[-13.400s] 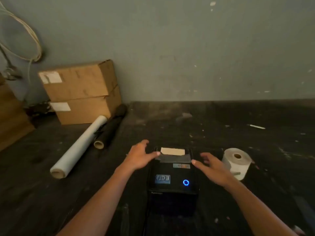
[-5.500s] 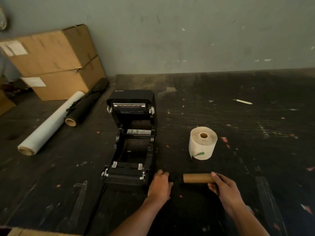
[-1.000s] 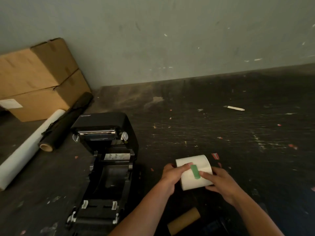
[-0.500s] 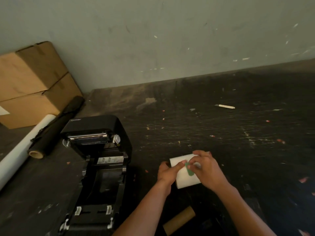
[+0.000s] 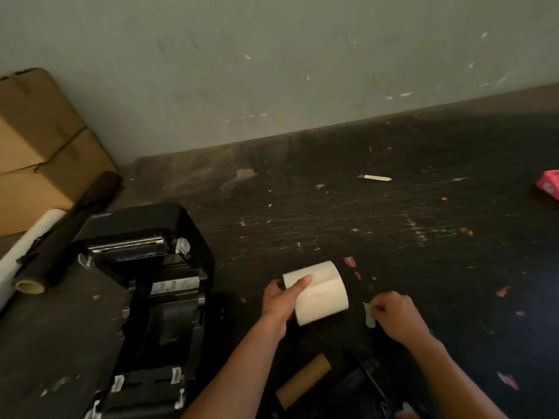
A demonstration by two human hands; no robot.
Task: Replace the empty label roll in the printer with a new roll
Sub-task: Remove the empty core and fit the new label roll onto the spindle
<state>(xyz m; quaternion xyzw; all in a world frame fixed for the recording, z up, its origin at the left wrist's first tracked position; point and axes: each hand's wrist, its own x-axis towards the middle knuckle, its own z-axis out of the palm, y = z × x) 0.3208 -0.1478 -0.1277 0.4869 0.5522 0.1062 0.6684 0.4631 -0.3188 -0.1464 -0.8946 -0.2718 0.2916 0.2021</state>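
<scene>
The black label printer [image 5: 151, 297] stands at the lower left with its lid tipped back and its roll bay bare. My left hand [image 5: 279, 300] grips the new white label roll [image 5: 320, 293] just right of the printer, above the dark table. A hand's width to the right, my right hand [image 5: 396, 317] pinches a small green sticker strip [image 5: 369, 314], now apart from the roll. The empty brown cardboard core [image 5: 304, 381] lies on the table under my left forearm.
Two stacked cardboard boxes [image 5: 39, 152] stand against the wall at the far left. A white roll [image 5: 18, 252] and a black roll [image 5: 66, 231] lie beside them. A white stick [image 5: 375, 177] and a pink packet [image 5: 549, 184] lie further back on the table [image 5: 423, 237].
My right hand has peeled the green sticker off the roll and pulled it away to the right. The left hand keeps hold of the roll.
</scene>
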